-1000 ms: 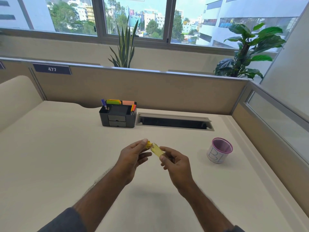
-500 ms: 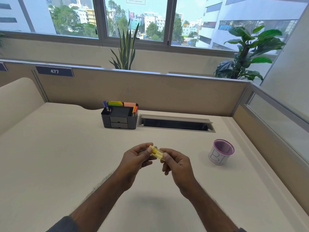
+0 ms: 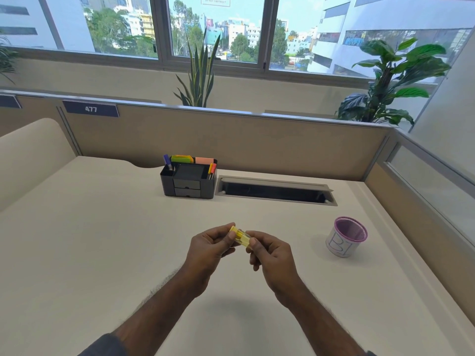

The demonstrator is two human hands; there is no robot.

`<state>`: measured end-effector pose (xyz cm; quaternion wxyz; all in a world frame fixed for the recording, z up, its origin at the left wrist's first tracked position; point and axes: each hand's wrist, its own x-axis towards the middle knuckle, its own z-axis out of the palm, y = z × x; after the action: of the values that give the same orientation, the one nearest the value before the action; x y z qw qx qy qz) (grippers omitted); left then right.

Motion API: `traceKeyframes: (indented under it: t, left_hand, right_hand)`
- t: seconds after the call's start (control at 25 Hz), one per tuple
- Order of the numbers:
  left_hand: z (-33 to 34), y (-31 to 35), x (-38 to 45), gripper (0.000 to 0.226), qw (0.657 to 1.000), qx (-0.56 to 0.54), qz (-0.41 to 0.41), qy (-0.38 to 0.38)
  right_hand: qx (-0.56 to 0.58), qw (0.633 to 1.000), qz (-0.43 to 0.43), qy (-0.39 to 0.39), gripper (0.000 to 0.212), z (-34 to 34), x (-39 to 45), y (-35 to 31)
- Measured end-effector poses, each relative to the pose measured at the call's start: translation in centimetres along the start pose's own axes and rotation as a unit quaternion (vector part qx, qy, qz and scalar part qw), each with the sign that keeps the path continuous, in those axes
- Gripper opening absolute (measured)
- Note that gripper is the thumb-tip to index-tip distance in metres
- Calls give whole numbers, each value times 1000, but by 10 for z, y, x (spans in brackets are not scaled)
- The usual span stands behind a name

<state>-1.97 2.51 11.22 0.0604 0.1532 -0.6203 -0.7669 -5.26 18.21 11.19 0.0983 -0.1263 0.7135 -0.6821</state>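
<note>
A small yellow highlighter (image 3: 241, 237) with a translucent cap is held above the middle of the cream desk (image 3: 102, 240). My left hand (image 3: 210, 246) pinches its left end between thumb and fingers. My right hand (image 3: 270, 253) pinches its right, capped end. The two hands sit close together, fingertips almost touching, and most of the highlighter's body is hidden inside them.
A black desk organiser (image 3: 189, 179) with pens and sticky notes stands at the back centre. An open cable slot (image 3: 276, 191) lies to its right. A purple mesh cup (image 3: 345, 236) with a paper label sits at the right. Partition walls bound the desk at the back and right.
My hands have drawn closer together, and the highlighter's two parts, held a little apart before, are now pushed together. The camera has shifted slightly.
</note>
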Motion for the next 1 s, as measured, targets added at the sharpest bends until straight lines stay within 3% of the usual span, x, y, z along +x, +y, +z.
traceKeyframes:
  t: [0.2, 0.56, 0.68, 0.84, 1.0]
  left_hand:
    - [-12, 15, 12, 22, 998, 65, 18, -2]
    - [-50, 41, 46, 28, 984, 168, 53, 0]
    - [-68, 51, 66, 31, 972, 221, 74, 14]
    - [-93, 74, 102, 33, 954, 268, 129, 33]
    - [-121, 93, 155, 36, 956, 243, 138, 83]
  right_hand:
    - [-30, 999, 4, -38, 19, 8, 12, 0]
    - [-189, 981, -16, -49, 30, 36, 74, -9]
    - [-246, 965, -44, -77, 36, 55, 100, -12]
    - [-296, 944, -124, -75, 29, 91, 144, -20]
    - [-264, 950, -141, -89, 22, 139, 202, -22]
